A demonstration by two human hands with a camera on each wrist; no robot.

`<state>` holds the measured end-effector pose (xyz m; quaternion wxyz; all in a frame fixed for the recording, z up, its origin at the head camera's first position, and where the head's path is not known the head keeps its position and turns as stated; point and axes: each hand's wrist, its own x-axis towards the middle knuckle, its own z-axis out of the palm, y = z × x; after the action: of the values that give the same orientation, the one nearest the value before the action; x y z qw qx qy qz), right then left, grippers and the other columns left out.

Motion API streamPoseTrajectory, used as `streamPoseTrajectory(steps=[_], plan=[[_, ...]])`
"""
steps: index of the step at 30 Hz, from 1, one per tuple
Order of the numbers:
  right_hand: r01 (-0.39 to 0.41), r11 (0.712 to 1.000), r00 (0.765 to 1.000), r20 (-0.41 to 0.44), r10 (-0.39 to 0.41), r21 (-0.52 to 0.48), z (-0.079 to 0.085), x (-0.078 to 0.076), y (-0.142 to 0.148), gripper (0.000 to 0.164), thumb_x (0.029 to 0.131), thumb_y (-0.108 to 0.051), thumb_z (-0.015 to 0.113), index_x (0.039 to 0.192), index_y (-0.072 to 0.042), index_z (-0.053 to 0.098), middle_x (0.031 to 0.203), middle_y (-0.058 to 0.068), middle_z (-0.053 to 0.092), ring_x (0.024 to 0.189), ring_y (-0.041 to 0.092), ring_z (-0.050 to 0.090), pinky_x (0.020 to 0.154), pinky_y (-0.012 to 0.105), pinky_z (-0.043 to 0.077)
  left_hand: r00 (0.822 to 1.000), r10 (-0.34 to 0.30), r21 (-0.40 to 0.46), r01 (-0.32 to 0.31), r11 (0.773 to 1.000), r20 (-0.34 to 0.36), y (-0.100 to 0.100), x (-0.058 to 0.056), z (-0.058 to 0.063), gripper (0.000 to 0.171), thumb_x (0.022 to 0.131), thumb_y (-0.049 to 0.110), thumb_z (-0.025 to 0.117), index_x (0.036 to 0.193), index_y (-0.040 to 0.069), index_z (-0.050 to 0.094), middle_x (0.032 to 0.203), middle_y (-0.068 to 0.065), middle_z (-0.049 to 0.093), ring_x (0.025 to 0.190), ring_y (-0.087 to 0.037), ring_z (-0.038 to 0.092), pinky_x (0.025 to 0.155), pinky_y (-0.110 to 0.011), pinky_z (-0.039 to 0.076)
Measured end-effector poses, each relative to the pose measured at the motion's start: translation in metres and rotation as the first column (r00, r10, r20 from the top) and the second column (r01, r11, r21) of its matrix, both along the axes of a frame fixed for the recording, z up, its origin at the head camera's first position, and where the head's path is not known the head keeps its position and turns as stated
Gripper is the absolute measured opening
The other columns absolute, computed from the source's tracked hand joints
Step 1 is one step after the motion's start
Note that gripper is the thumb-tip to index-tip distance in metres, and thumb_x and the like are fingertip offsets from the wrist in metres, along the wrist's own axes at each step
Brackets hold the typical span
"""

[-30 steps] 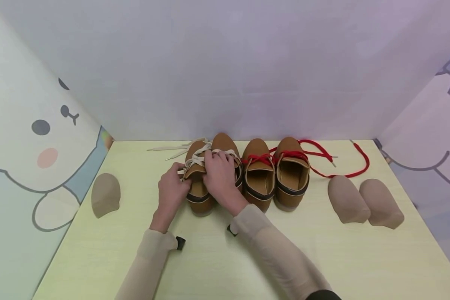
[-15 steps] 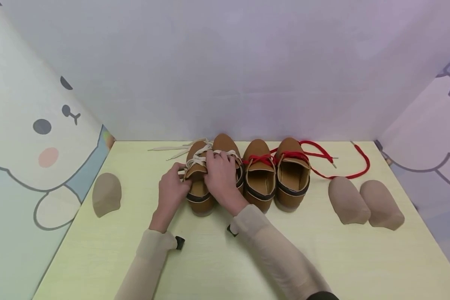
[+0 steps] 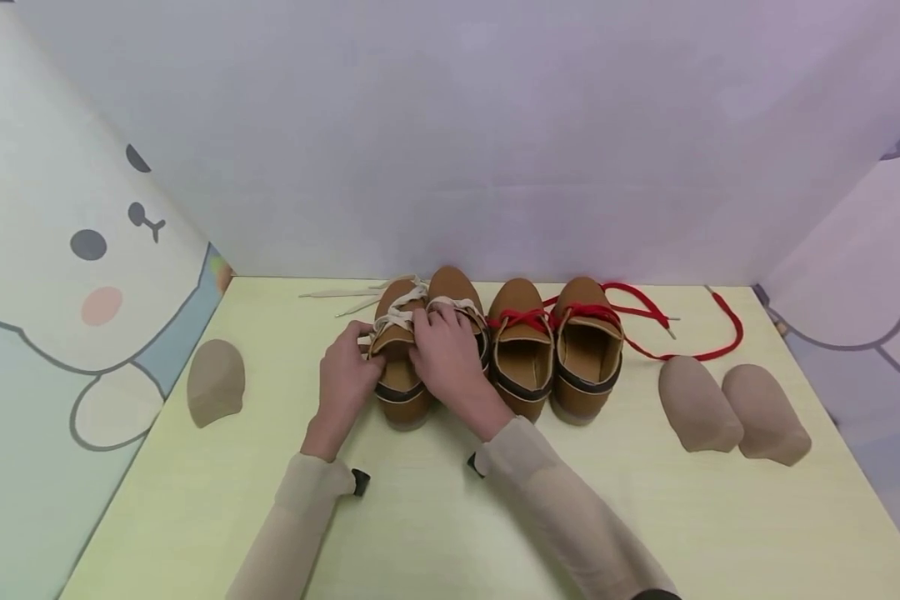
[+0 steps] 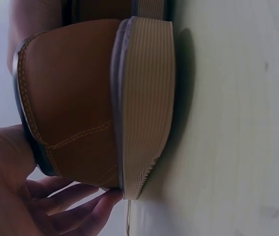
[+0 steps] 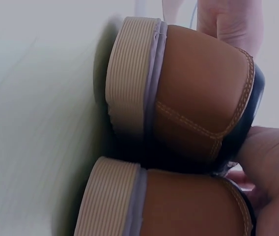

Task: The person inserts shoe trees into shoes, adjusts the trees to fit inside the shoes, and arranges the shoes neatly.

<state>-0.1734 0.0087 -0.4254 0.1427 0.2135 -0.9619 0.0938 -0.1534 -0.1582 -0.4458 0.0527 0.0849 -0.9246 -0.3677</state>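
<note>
A brown lace-up shoe (image 3: 407,410) with white laces (image 3: 394,319) stands leftmost in a row, toe away from me. My left hand (image 3: 343,377) grips its left side, thumb in the opening and fingers along the outside. From the right, my right hand (image 3: 448,354) holds the same shoe's collar, its fingers reaching down between this shoe and its neighbour. That neighbour, another white-laced brown shoe (image 3: 452,282), is partly hidden behind the right hand. In the left wrist view the held shoe's ribbed sole (image 4: 147,93) is close over the table.
To the right stand two brown shoes, one (image 3: 521,396) beside the other (image 3: 579,400), with red laces (image 3: 708,353) trailing over the table (image 3: 450,533). A beige shoe-toe insert (image 3: 216,383) lies left; two more, one (image 3: 697,404) against the other (image 3: 765,414), lie right. A wall (image 3: 450,167) stands behind.
My right wrist and forearm have shifted slightly right, while the fingers keep their place on the shoe. The left hand stays as it was. The head view has drifted a little.
</note>
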Motion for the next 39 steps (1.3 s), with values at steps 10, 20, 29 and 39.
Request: streamPoseTrajectory(steps=[10,20,29,39], plan=[[-0.071,0.996,0.997,-0.032,0.07,-0.055,-0.005,0.006,0.013,0.038,0.101,-0.034,0.068,0.132,-0.013,0.065,0.128,0.006,0.07,0.139,0.03,0.05,0.111,0.048,0.049,1.0,0.0,0.009,0.0,1.0,-0.007,-0.002,0.0,-0.001,0.045,0.089,0.009,0.072,0.133,0.007,0.061,0.135,-0.016,0.07,0.113,-0.035,0.074,0.088,-0.052,0.06],[-0.145,0.986,0.989,-0.028,0.143,-0.077,-0.01,0.007,0.029,0.044,0.105,-0.037,0.062,0.142,-0.014,0.063,0.141,0.005,0.065,0.142,0.03,0.049,0.116,0.048,0.046,0.994,-0.107,0.053,0.105,0.993,0.03,-0.007,0.006,0.005,0.047,0.097,0.02,0.071,0.14,0.007,0.057,0.145,-0.016,0.061,0.121,-0.038,0.07,0.092,-0.052,0.06],[-0.155,0.982,0.985,-0.098,0.144,-0.106,-0.009,0.009,0.041,0.033,0.105,-0.028,0.062,0.134,-0.014,0.068,0.138,0.005,0.067,0.137,0.031,0.055,0.117,0.047,0.045,0.983,-0.181,-0.049,0.181,0.982,-0.005,-0.018,0.019,0.009,0.052,0.102,0.033,0.067,0.147,0.012,0.055,0.145,-0.011,0.063,0.118,-0.033,0.069,0.093,-0.053,0.056],[-0.105,0.978,0.99,-0.109,0.087,-0.178,-0.005,0.012,0.051,0.027,0.1,-0.023,0.068,0.127,-0.018,0.071,0.136,0.005,0.068,0.131,0.032,0.055,0.1,0.052,0.052,0.979,-0.203,-0.113,0.2,0.973,-0.013,-0.034,0.032,0.014,0.051,0.105,0.042,0.062,0.147,0.014,0.055,0.149,-0.01,0.06,0.128,-0.034,0.064,0.101,-0.058,0.051]])
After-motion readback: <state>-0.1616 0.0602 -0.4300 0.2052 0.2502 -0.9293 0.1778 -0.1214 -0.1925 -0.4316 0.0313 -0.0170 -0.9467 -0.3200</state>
